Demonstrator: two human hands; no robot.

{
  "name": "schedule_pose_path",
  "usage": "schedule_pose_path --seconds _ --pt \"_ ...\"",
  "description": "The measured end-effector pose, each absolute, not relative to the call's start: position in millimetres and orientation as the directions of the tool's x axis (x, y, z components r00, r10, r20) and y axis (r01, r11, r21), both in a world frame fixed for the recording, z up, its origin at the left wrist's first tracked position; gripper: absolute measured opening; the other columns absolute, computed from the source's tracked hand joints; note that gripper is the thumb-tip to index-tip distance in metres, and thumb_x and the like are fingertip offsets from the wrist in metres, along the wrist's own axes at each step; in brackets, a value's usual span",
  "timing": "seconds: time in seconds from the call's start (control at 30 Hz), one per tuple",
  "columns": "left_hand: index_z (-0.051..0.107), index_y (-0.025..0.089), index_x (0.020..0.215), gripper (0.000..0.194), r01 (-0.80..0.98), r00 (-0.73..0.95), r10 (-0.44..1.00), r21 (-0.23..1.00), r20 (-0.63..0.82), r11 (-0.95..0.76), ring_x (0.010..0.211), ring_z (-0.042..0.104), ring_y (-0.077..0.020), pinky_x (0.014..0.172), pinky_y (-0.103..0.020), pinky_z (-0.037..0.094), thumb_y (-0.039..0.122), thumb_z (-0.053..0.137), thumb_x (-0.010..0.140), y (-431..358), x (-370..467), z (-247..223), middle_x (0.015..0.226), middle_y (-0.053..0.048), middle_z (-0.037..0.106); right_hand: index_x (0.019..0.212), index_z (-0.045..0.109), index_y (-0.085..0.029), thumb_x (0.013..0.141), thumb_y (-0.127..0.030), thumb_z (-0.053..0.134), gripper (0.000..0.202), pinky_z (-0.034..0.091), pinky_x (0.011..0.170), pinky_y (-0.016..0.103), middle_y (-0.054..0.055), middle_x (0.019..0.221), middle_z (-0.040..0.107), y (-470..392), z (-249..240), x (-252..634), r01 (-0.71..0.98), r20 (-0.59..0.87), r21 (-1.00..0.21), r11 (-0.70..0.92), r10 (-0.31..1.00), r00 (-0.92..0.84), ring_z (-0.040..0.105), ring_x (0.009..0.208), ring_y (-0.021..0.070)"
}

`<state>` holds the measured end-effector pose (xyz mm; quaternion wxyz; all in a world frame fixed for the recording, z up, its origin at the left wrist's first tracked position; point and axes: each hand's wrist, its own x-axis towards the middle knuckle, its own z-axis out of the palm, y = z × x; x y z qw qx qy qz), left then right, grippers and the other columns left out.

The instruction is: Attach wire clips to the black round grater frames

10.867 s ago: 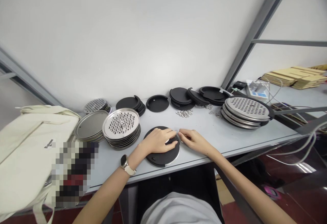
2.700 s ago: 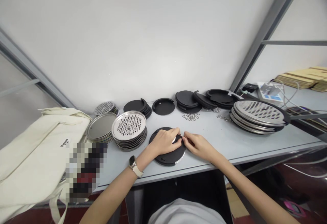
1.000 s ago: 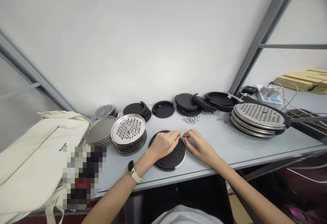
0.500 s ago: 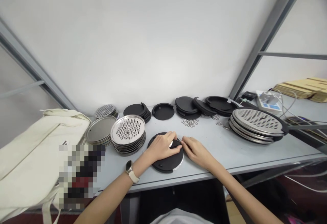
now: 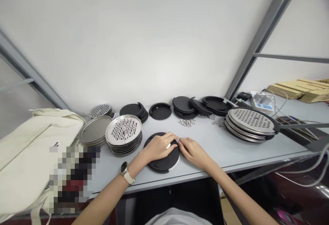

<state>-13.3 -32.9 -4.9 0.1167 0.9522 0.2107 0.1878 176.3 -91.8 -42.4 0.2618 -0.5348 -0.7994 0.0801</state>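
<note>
A round black disc [image 5: 164, 161] with a raised rim lies on the table in front of me, a sliver of silver metal showing at its lower right edge. My left hand [image 5: 159, 147] rests over its upper part, thumb and fingers closing toward the right rim. Just beside that rim, my right hand [image 5: 193, 152] pinches a thin metal wire hook [image 5: 178, 139], mostly hidden by the fingertips. Similar wire hooks [image 5: 187, 123] lie in a loose pile behind my hands. Left of the disc stands a stack of round steel grater plates [image 5: 123, 130].
Plain steel discs [image 5: 94, 129] and a cream cloth bag [image 5: 28, 156] are at the left. Black discs [image 5: 160, 111] line the wall. On the right are stacked perforated plates [image 5: 250, 120], a power strip [image 5: 262, 103] with cables and flat tan pieces [image 5: 300, 89].
The whole view has shifted slightly, so things appear further left. My hands stay at the disc's right rim, and the wire hook is now more covered by my fingertips.
</note>
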Motion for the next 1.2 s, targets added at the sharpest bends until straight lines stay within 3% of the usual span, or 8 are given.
schedule_pose_path --seconds 0.27,0.47,1.2 --pt "0.040 0.023 0.132 0.038 0.329 0.843 0.442 0.355 0.306 -0.875 0.114 0.057 -0.0183 0.093 -0.032 0.048 0.024 0.045 0.094 -32.8 -13.5 -6.7 0.128 -0.005 0.056 0.080 0.054 -0.017 0.095 -0.022 0.035 0.025 0.036 0.062 0.028 0.002 0.067 0.055 -92.4 -41.4 176.5 0.804 0.331 -0.431 0.410 0.901 -0.281 0.051 0.064 0.0165" --pt "0.040 0.023 0.132 0.039 0.315 0.841 0.444 0.389 0.309 -0.866 0.116 0.055 -0.0188 0.095 -0.033 0.047 0.022 0.046 0.093 -31.5 -12.7 -7.9 0.130 -0.006 0.055 0.069 0.047 -0.020 0.094 -0.022 0.036 0.028 0.035 0.058 0.026 0.000 0.060 0.050 -93.4 -39.0 176.2 0.797 0.309 -0.449 0.404 0.907 -0.285 0.050 0.060 0.0159" --pt "0.041 0.024 0.131 0.038 0.303 0.851 0.428 0.383 0.303 -0.873 0.106 0.060 -0.0175 0.083 -0.027 0.048 0.024 0.045 0.094 -31.9 -13.6 -7.7 0.123 -0.005 0.059 0.067 0.043 -0.021 0.094 -0.023 0.037 0.027 0.034 0.055 0.026 0.000 0.059 0.051 -93.3 -40.0 177.3 0.782 0.294 -0.484 0.394 0.914 -0.279 0.050 0.057 0.0157"
